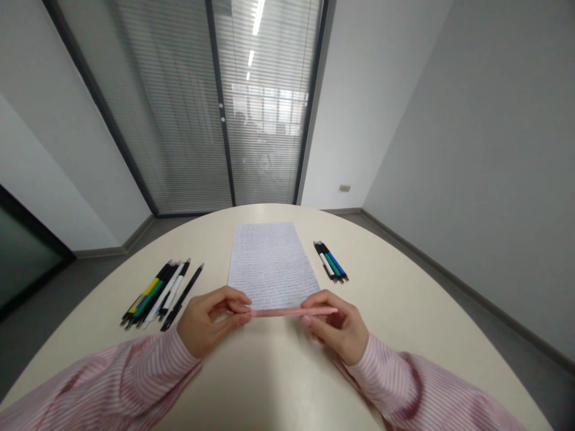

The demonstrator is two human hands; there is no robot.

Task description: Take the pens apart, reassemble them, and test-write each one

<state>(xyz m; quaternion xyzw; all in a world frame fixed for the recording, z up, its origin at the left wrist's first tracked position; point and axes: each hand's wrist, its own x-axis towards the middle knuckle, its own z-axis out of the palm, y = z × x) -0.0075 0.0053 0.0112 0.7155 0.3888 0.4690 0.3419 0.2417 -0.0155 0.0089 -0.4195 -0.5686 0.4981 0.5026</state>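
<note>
Pink pen [291, 312] lies level across the near edge of the paper sheet [272, 263], held up between both hands. The left hand [210, 320] pinches its left end between thumb and fingers. The right hand [335, 326] closes on it further along, with the tip poking out past the fingers. The hands are apart, the pen bridging them. The sheet sits on a cream table [269, 383], its dense handwriting too small to read. Left of it lies a fanned group of pens [157, 293], black, yellow, green and white, overlapping so that their number is hard to make out. Right of it, a tight bundle of pens [331, 261] shows black, white, green and blue barrels, also partly hidden by one another.
</note>
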